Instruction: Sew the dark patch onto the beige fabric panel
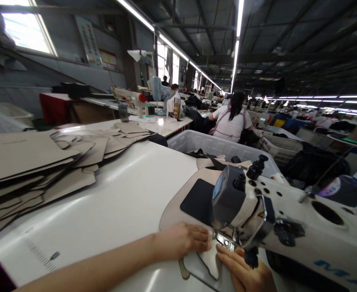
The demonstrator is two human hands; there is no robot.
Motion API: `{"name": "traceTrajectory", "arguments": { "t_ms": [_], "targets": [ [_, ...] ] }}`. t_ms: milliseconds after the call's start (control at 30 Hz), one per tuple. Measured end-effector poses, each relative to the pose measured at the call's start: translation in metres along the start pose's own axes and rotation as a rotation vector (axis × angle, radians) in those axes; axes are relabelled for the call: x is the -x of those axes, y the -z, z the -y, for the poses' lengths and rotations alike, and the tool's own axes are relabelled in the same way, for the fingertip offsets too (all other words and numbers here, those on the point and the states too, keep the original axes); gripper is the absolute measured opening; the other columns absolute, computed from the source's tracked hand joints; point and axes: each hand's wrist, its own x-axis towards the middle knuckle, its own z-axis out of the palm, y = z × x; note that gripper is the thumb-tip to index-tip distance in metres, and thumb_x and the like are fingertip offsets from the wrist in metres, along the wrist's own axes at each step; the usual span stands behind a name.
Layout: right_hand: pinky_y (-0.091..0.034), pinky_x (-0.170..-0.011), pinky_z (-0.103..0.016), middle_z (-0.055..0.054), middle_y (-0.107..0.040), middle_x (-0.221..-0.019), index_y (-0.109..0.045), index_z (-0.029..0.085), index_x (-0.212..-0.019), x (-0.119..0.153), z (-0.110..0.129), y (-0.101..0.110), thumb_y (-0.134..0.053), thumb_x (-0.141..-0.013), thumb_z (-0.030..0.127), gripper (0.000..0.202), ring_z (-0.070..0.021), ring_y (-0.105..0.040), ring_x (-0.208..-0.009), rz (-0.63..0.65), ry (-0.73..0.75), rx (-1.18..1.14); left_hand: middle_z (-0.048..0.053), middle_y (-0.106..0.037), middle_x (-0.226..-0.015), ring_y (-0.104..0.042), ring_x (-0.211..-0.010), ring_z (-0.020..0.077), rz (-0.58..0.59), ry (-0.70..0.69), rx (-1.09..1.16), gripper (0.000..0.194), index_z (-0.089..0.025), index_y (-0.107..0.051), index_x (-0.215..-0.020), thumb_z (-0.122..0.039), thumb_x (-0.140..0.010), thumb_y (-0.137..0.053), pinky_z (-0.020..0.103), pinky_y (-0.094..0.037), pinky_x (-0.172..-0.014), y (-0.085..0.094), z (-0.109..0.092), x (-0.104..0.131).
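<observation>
Lower middle of the frame: left hand (181,240) flat, palm down on the tan piece (174,211), grip spread, not pinching, just pressing it onto the white surface (120,202). Right hand (242,269) at the bottom edge, fingertips resting on the small tan flap (211,256) just under the presser foot (223,239) of the sewing machine (287,219); grip loosely spread too, pressing rather than holding. Dark patch (198,200) sitting on the tan piece just behind the needle area.

Probably best done slow here: both palms kept flat, edges lined up before feeding, fingertips kept out from under the foot.

Left side of the frame: messy stack of cardboard patterns (44,162). Centre: white bin (193,142), person seated beyond.
</observation>
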Motion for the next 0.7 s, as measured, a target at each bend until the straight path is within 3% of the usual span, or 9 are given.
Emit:
{"name": "traceTrajectory", "arguments": {
  "t_ms": [167, 333, 533, 700],
  "targets": [
    [-0.050, -0.083, -0.020, 0.009, -0.050, -0.126, -0.053, 0.027, -0.119, 0.005, -0.003, -0.003, -0.045, -0.077, 0.006, 0.048, -0.0083, -0.060, -0.098, 0.021, 0.087, 0.033, 0.009, -0.061, -0.118, -0.049, -0.118, 0.0154, 0.031, -0.045, 0.160, 0.034, -0.011, -0.062, -0.115, -0.016, -0.094, -0.035, 0.022, -0.034, -0.104, 0.018, 0.031, -0.008],
    [-0.049, -0.085, -0.019, 0.005, -0.045, -0.132, -0.050, 0.021, -0.123, 0.004, -0.005, -0.002, -0.043, -0.077, 0.006, 0.050, -0.0094, -0.058, -0.102, 0.068, 0.154, 0.077, 0.006, -0.063, -0.115, -0.053, -0.114, 0.0155, 0.046, -0.034, 0.197, 0.037, -0.013, -0.065, -0.112, -0.013, -0.092, -0.033, 0.022, -0.035, -0.103, 0.023, 0.044, -0.014],
    [-0.049, -0.080, -0.018, 0.009, -0.047, -0.129, -0.055, 0.022, -0.119, -0.004, -0.001, -0.001, -0.039, -0.077, 0.004, 0.048, -0.0092, -0.060, -0.097, 0.019, 0.150, 0.157, 0.008, -0.060, -0.120, -0.048, -0.120, 0.0170, -0.005, 0.025, 0.096, 0.039, -0.013, -0.062, -0.115, -0.010, -0.092, -0.031, 0.025, -0.034, -0.105, 0.016, 0.041, -0.010],
    [-0.045, -0.080, -0.021, 0.010, -0.057, -0.118, -0.059, 0.022, -0.110, -0.011, 0.004, -0.001, -0.031, -0.081, 0.000, 0.047, -0.0072, -0.060, -0.095, -0.068, 0.128, 0.146, 0.010, -0.059, -0.121, -0.048, -0.119, 0.0204, -0.082, 0.187, -0.040, 0.033, -0.017, -0.056, -0.121, -0.017, -0.093, -0.039, 0.031, -0.034, -0.104, 0.000, 0.020, 0.001]
  ]
}}
